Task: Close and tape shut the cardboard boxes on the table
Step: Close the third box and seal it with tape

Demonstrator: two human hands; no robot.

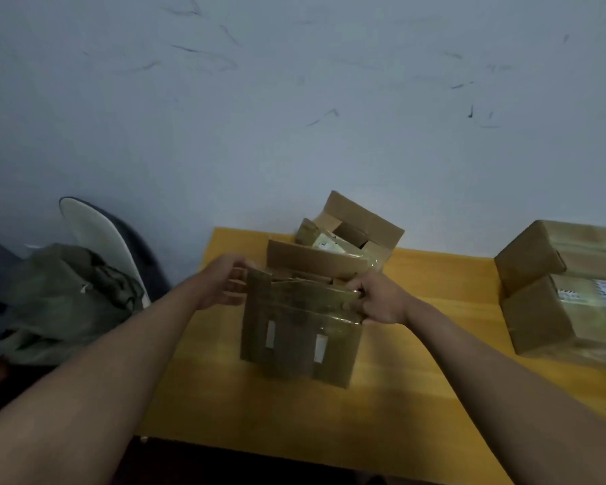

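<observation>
The yellow surface lies bare along its near edge and between the middle cardboard box and the two taped boxes stacked at the right. Behind the middle box an open box blocks the way to the wall. Left of the surface stands a chair piled with green cloth.

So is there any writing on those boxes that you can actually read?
None is legible.
Held box: two white patches, blank or blurred.
Open box behind: pale label inside, unreadable.
Taped box at right: white label with dark marks, too blurred.
</observation>
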